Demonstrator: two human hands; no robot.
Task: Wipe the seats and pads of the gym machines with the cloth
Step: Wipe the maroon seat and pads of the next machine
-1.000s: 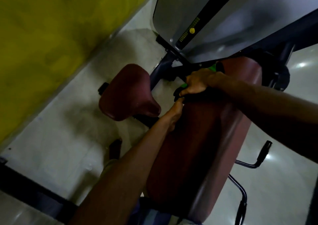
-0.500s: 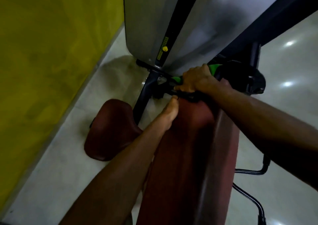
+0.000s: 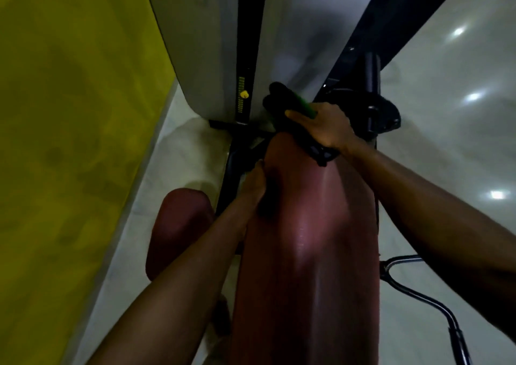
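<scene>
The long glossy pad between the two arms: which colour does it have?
The long glossy vinyl pad is dark maroon; the head view, the only one here, shows it.

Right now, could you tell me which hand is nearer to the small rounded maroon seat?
Left. The left hand rests on the edge of the long maroon pad, beside the small rounded maroon seat; the right hand grips the black-and-green cloth at the pad's far end.

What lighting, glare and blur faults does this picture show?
Head view: dim overall, so the dark cloth in the right hand loses detail; lamp reflections glare on the glossy floor; a sheen streaks the red pad; the yellow wall looks smeared.
</scene>
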